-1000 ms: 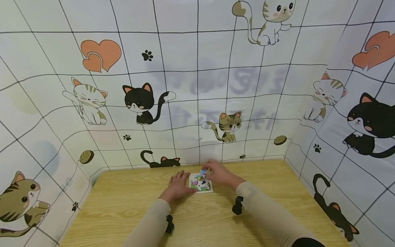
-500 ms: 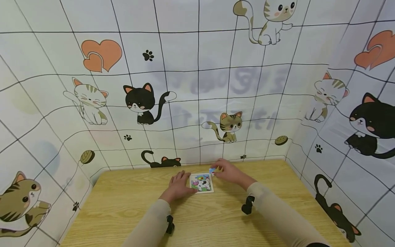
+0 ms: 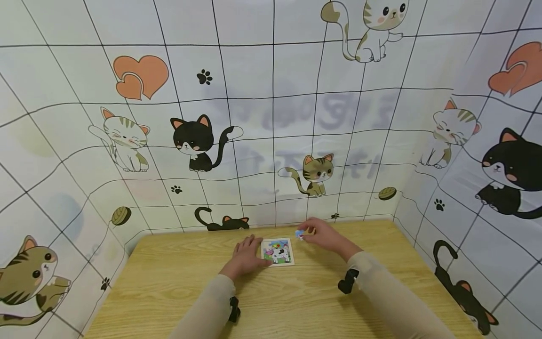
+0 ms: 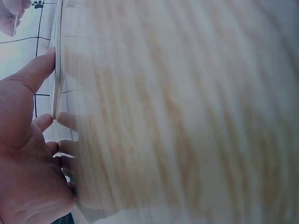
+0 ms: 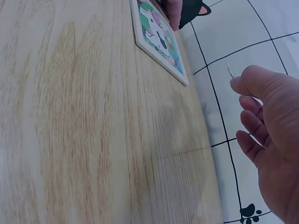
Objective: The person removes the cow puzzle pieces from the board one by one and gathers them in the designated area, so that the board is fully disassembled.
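A small square jigsaw puzzle with a pale frame (image 3: 282,265) and a cow picture lies near the table's back edge. My left hand (image 3: 245,256) rests at its left side, the thumb on the frame's lower left edge. In the left wrist view, the left hand's thumb (image 4: 39,69) lies along the board, seen edge-on, with the other fingers fairly loose. Just right of the puzzle, my right hand (image 3: 323,235) pinches a small blue puzzle piece (image 3: 299,234) between thumb and fingertips, above the table. The right wrist view shows this piece (image 5: 229,70) only as a thin edge.
The wooden table (image 3: 178,282) stretches towards me and to both sides. Behind it and at the sides hangs a white cloth (image 3: 254,188) with grid lines and printed cats. A black wrist mount (image 3: 348,281) sits on the right sleeve, another (image 3: 234,309) on the left.
From over the puzzle's upper right corner, my right hand has moved right and away, carrying the blue puzzle piece. My left hand has stayed at the frame's left side.
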Action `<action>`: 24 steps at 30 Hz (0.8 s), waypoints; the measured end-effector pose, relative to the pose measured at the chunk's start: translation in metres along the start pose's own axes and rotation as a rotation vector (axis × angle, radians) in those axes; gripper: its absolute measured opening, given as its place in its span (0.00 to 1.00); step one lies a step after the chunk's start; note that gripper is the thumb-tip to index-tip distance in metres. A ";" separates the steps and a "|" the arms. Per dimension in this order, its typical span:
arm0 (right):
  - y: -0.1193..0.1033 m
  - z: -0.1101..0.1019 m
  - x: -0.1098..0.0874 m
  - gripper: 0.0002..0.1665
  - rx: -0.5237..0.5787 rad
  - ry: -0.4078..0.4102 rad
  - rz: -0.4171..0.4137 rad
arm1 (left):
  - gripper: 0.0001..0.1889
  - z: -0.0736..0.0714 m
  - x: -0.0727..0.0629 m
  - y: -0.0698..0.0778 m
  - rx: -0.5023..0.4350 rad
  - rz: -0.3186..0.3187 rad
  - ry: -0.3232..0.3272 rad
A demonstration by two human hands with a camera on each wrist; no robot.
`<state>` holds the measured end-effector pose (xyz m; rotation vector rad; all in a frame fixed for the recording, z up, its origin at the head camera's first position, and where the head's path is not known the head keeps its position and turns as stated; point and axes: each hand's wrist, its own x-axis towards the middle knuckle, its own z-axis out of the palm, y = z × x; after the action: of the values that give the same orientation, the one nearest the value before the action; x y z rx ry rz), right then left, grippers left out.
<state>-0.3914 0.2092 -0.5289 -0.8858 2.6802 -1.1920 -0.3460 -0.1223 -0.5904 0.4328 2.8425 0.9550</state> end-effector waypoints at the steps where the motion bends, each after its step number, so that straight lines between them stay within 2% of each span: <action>1: 0.000 -0.001 -0.001 0.17 0.005 0.005 0.004 | 0.52 0.001 0.001 -0.001 -0.002 -0.005 0.000; 2: 0.001 -0.001 -0.001 0.17 0.006 0.012 0.005 | 0.52 0.004 0.003 -0.004 -0.001 -0.008 0.001; 9: 0.007 0.001 -0.003 0.17 0.006 0.040 0.044 | 0.50 -0.006 -0.006 0.012 0.007 -0.017 -0.008; 15: 0.015 0.006 -0.002 0.15 -0.003 0.035 0.059 | 0.51 -0.009 -0.008 0.015 -0.014 -0.033 -0.016; 24: 0.039 0.018 0.001 0.11 0.024 0.039 0.083 | 0.53 0.005 0.004 -0.005 -0.001 -0.032 0.003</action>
<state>-0.4051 0.2179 -0.5683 -0.7482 2.6983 -1.2329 -0.3503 -0.1217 -0.5976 0.3854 2.8428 0.9516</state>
